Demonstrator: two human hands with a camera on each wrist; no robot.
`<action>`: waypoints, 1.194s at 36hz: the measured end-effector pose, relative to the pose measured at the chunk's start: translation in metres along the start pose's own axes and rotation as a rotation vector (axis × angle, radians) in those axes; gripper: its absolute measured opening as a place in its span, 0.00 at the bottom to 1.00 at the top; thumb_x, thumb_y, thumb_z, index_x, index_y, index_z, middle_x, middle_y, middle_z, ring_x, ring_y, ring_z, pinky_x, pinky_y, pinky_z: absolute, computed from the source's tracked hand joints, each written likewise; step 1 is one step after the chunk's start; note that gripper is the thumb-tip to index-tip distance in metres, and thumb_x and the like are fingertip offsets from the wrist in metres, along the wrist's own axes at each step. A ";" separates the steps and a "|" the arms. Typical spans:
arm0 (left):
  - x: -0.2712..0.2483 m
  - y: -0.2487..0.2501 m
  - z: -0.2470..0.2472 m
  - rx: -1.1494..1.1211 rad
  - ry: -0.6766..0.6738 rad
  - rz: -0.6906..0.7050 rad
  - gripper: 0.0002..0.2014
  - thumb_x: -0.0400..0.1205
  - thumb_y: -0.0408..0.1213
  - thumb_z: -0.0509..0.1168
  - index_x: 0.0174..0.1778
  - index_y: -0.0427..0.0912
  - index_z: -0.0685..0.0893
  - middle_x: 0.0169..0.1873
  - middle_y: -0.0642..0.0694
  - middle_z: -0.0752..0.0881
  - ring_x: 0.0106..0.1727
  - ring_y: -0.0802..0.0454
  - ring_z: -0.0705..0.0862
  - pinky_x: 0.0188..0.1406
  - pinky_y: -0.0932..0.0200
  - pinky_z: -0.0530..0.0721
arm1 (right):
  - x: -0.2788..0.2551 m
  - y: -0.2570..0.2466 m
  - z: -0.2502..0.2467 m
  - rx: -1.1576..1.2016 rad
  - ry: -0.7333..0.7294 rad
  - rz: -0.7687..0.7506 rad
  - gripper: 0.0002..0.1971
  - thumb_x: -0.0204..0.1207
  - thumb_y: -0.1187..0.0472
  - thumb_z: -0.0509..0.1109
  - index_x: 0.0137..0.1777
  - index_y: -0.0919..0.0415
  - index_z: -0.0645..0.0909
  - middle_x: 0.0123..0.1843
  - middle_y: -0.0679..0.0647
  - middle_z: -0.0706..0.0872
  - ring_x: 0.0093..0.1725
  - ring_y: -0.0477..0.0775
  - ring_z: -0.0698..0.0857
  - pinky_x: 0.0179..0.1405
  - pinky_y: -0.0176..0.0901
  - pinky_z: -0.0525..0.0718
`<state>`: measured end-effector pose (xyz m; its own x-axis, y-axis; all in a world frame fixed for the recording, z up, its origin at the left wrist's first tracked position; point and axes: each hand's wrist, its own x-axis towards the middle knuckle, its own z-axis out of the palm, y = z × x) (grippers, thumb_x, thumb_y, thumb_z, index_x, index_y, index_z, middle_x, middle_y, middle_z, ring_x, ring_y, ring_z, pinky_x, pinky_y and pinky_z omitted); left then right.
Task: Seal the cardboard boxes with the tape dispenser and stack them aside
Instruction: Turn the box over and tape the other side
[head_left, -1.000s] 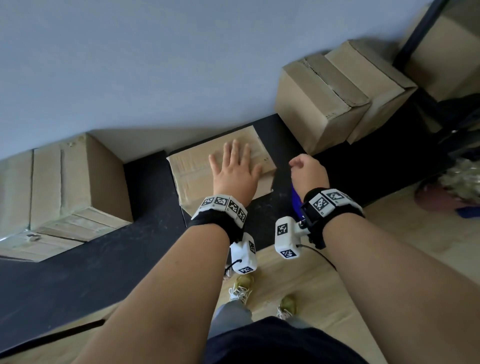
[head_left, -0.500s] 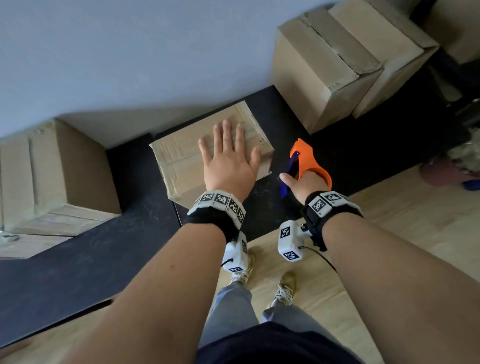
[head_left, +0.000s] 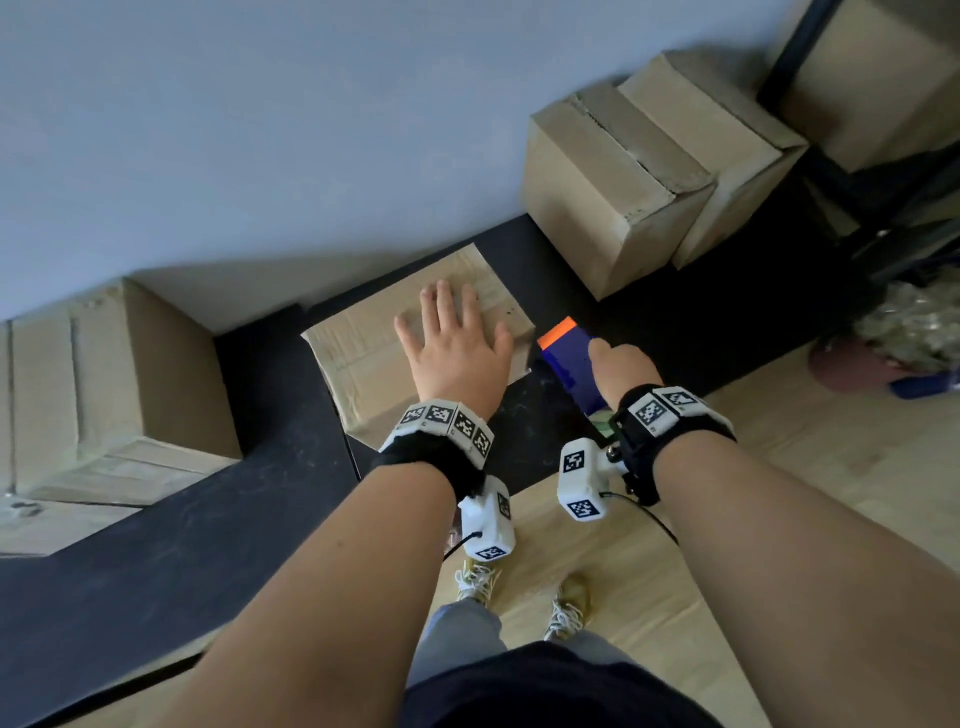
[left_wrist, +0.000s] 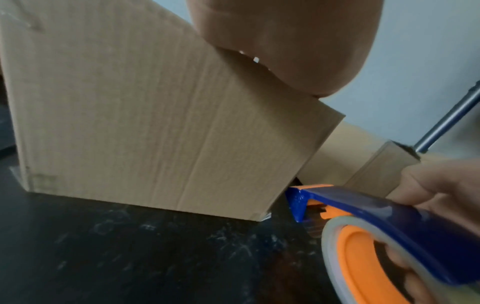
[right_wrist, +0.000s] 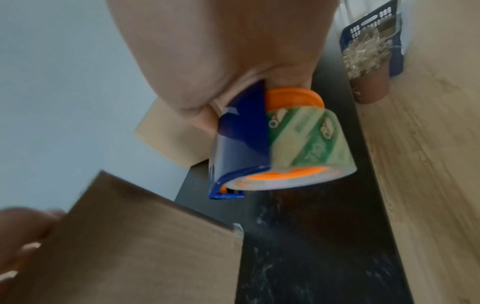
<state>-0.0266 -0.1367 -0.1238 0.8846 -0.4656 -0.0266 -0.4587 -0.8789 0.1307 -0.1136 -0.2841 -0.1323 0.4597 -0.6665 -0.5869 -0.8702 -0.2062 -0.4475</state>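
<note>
Both hands work at the black table (head_left: 171, 530): the left hand (head_left: 457, 353) lies flat, fingers straight, on the brown cardboard box (head_left: 363, 358), while the right hand (head_left: 621, 371) grips the blue-and-orange tape dispenser (head_left: 569, 364) just beside it.

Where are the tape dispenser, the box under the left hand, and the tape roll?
tape dispenser (head_left: 569, 364): head view, on its blue body beside the box.
box (left_wrist: 135, 127): left wrist view, on its near side wall.
tape roll (right_wrist: 309, 142): right wrist view, on the green-printed outer wrap.
</note>
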 end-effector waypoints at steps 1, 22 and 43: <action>0.001 0.002 -0.003 -0.029 0.017 -0.009 0.29 0.84 0.55 0.47 0.80 0.46 0.63 0.82 0.42 0.59 0.84 0.44 0.51 0.79 0.38 0.47 | -0.003 0.001 -0.005 0.028 0.017 -0.015 0.26 0.88 0.53 0.48 0.68 0.76 0.76 0.68 0.73 0.79 0.68 0.69 0.78 0.64 0.53 0.74; 0.073 0.020 -0.097 -1.157 -0.506 -0.293 0.21 0.88 0.48 0.55 0.36 0.37 0.80 0.35 0.41 0.83 0.35 0.45 0.82 0.41 0.55 0.81 | -0.048 -0.040 -0.083 0.444 0.064 -0.342 0.28 0.70 0.42 0.77 0.45 0.72 0.88 0.40 0.62 0.89 0.36 0.55 0.83 0.38 0.42 0.77; 0.076 -0.009 -0.095 -1.358 -0.605 -0.389 0.05 0.84 0.31 0.60 0.42 0.38 0.78 0.27 0.45 0.88 0.38 0.48 0.84 0.43 0.55 0.84 | -0.077 -0.052 -0.078 0.590 -0.080 -0.330 0.29 0.60 0.39 0.81 0.46 0.66 0.89 0.41 0.60 0.92 0.42 0.61 0.91 0.54 0.54 0.88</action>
<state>0.0524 -0.1545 -0.0330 0.6080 -0.5030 -0.6143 0.5028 -0.3547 0.7882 -0.1175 -0.2784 -0.0110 0.7159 -0.5763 -0.3942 -0.4503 0.0504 -0.8915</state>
